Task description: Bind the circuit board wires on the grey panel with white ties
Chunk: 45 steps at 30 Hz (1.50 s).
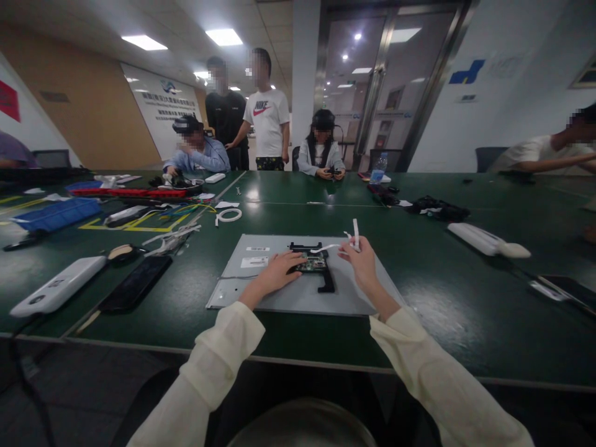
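A grey flat panel (279, 301), like the back of a screen, lies on the green table in front of me. On its middle sit a green circuit board (316, 263) and a black bracket (328, 280). My left hand (282, 273) lies over the panel with its fingers stretched out, fingertips at the board's left edge. Above the panel's right part, my right hand (361, 264) pinches a white flat cable (356, 231). One stretch of white strip runs from these fingers towards the board; whether it is fixed there, I cannot tell.
To the left lie a black phone (136, 284), a white power bank (58, 287), a blue tray (56, 214) and tangled cables (174, 241). A coiled white cable (229, 215) is beyond the panel. At right rests a white handheld device (484, 240). Several people are across the table.
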Each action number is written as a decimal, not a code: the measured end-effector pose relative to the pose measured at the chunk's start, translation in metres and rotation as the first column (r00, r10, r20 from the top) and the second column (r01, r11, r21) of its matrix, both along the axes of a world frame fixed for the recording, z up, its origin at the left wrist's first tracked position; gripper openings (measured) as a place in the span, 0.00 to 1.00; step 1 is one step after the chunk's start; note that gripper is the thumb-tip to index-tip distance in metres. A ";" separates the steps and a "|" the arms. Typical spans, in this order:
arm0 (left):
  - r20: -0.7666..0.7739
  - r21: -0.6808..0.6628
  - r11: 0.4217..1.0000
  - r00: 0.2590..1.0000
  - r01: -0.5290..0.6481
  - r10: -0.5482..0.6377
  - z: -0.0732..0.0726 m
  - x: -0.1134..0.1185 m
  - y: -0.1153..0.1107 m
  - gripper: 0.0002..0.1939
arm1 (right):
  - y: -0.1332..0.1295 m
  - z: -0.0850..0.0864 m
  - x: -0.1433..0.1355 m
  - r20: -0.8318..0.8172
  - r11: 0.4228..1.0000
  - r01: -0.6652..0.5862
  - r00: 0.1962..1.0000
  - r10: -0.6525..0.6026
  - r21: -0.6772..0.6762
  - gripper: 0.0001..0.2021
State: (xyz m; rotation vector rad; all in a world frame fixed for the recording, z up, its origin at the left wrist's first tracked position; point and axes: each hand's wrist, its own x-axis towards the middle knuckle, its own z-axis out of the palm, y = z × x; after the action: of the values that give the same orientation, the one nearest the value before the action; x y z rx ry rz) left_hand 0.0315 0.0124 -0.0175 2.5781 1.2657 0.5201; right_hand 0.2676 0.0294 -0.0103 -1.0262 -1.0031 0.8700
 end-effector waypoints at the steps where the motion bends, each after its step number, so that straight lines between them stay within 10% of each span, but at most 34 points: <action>1: 0.000 -0.001 1.000 1.000 0.004 -0.004 0.000 -0.001 0.001 0.21 | 0.000 0.000 0.000 -0.012 1.000 0.000 1.000 0.000 0.002 0.16; 14: 0.043 0.014 0.999 0.999 -0.034 0.033 0.007 -0.002 -0.005 0.26 | -0.003 0.004 -0.001 0.002 0.999 0.032 0.999 -0.032 0.032 0.16; 26: 0.067 0.061 0.875 0.876 -0.481 0.477 0.000 -0.037 -0.063 0.23 | -0.005 0.002 -0.005 0.047 0.998 0.043 0.998 -0.045 0.042 0.15; 39: 0.107 0.096 0.856 0.861 -0.507 0.498 -0.006 -0.036 -0.062 0.19 | -0.009 0.004 -0.008 0.115 0.995 0.042 0.992 -0.052 0.088 0.17; 45: 0.376 -0.014 0.890 0.822 -0.457 0.428 0.023 -0.022 -0.054 0.19 | -0.010 0.006 -0.009 0.136 0.989 0.049 0.988 -0.068 0.139 0.15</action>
State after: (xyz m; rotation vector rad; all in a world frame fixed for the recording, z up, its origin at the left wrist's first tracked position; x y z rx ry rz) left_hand 0.0099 -0.0412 0.0053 2.0785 1.7226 1.1032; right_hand 0.2584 0.0195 -0.0047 -1.0068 -1.1289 0.6791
